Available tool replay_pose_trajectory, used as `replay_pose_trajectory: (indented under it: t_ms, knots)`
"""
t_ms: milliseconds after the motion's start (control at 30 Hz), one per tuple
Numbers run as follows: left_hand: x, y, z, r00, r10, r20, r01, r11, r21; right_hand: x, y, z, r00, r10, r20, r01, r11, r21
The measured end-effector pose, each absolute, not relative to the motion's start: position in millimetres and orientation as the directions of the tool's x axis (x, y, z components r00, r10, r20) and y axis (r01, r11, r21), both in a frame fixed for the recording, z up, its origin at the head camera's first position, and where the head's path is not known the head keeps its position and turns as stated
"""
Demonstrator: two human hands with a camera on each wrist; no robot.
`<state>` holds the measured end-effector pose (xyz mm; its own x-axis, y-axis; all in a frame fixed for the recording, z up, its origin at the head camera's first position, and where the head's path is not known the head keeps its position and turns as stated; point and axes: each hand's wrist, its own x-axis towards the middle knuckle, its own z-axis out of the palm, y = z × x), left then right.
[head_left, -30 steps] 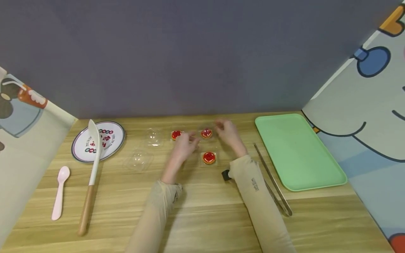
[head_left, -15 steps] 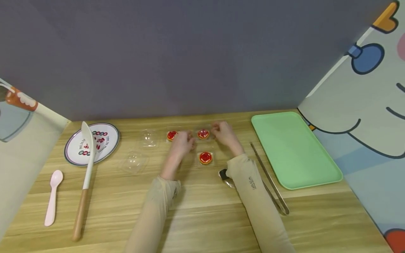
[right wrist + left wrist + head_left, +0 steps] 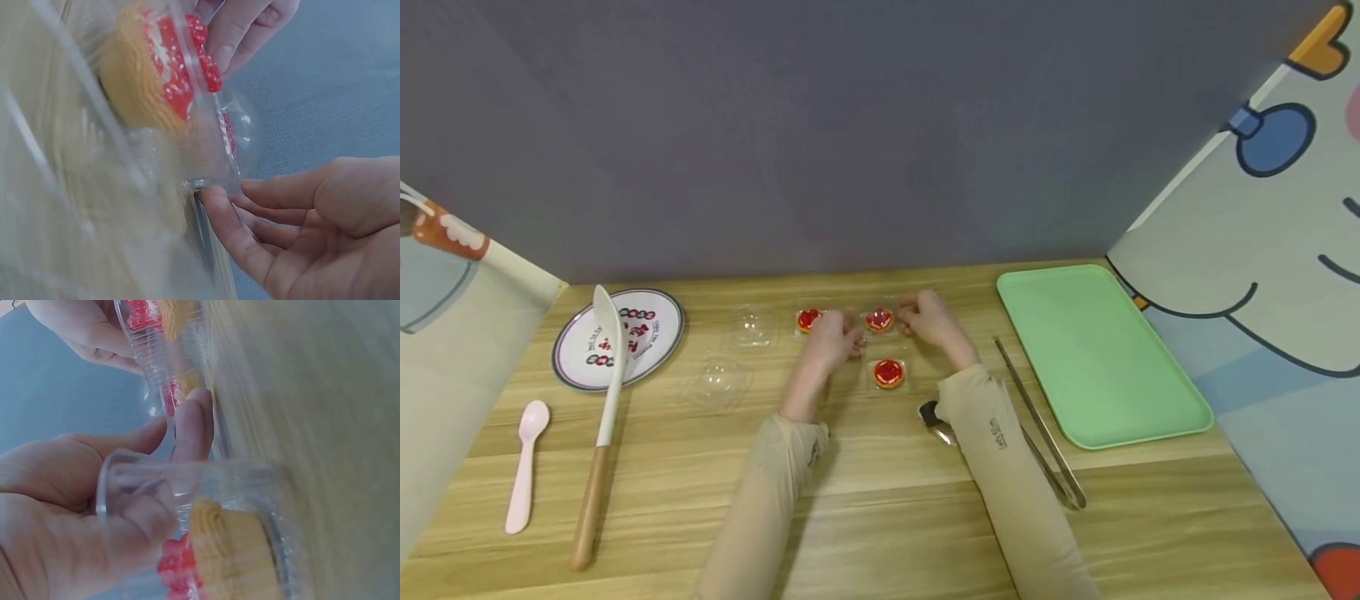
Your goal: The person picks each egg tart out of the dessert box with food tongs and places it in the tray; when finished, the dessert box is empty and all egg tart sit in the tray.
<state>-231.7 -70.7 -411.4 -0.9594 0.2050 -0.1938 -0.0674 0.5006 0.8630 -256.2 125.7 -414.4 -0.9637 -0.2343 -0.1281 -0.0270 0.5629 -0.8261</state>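
Note:
Three small red-topped tarts sit in clear plastic boxes in the head view: a back-left tart [image 3: 808,319], a back-right tart [image 3: 879,320] and a front tart [image 3: 888,374]. My left hand [image 3: 831,340] pinches the left edge of the back-right box, partly covering the back-left one. From the other side, my right hand [image 3: 932,323] holds that same box's edge between thumb and finger. In the right wrist view its fingertips [image 3: 215,195] meet the clear rim, with the domed lid [image 3: 247,128] over the tart. Through another box, the left wrist view shows my left hand [image 3: 81,512].
Two clear empty boxes, one behind [image 3: 754,326] and one in front [image 3: 718,381], lie left of the tarts. Farther left are a patterned plate [image 3: 658,333] under a long ladle [image 3: 608,417], and a pink spoon [image 3: 527,467]. Tongs [image 3: 1041,429] and a green tray [image 3: 1105,358] lie right.
My left hand has drawn back slightly from over the back-right box to its left edge. My right fingers have closed in on its right edge. The head view has shifted slightly.

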Motion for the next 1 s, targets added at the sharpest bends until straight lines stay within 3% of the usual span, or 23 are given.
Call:
replay_pose_trajectory:
  t_ms: [333, 633, 1000]
  knots:
    - [-229.2, -73.2, -409.6, -0.974, 0.135, -0.182, -0.106, 0.44, 0.892, -252.7, 117.3, -410.1, -0.968, -0.189, -0.164, 0.026, 0.575, -0.817]
    - [-229.5, -74.5, -409.7, -0.962, 0.179, -0.204, -0.131, 0.35, 0.927, -252.6, 119.5, -410.3, -0.965, -0.206, -0.165, 0.025, 0.551, -0.834]
    - [-232.5, -77.8, -410.7, -0.966, 0.192, -0.17, -0.062, 0.467, 0.882, -258.5, 122.9, -410.8, -0.968, -0.228, -0.104, -0.052, 0.59, -0.805]
